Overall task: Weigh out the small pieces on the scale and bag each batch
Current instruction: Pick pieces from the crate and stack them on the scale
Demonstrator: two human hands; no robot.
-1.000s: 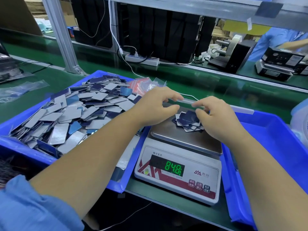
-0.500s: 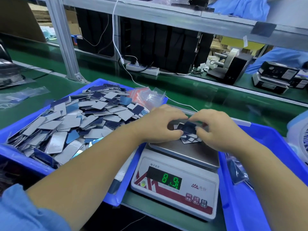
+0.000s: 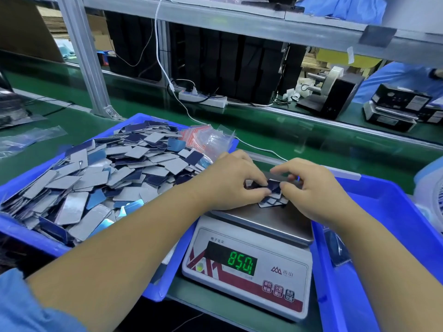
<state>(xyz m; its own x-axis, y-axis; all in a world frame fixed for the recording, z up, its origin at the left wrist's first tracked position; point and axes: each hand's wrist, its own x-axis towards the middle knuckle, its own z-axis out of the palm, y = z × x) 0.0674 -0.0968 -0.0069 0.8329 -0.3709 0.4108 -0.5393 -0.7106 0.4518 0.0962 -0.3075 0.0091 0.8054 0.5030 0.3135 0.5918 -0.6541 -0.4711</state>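
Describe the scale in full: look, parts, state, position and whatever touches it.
The scale is a low white digital bench scale with a brushed metal weighing pan on top and a sloped front panel. Its dark display glows with green digits reading 850; red trim, a logo and three small buttons sit below. It stands level on the green bench between two blue bins. A small pile of dark pieces lies on the pan, gathered by the left hand and right hand.
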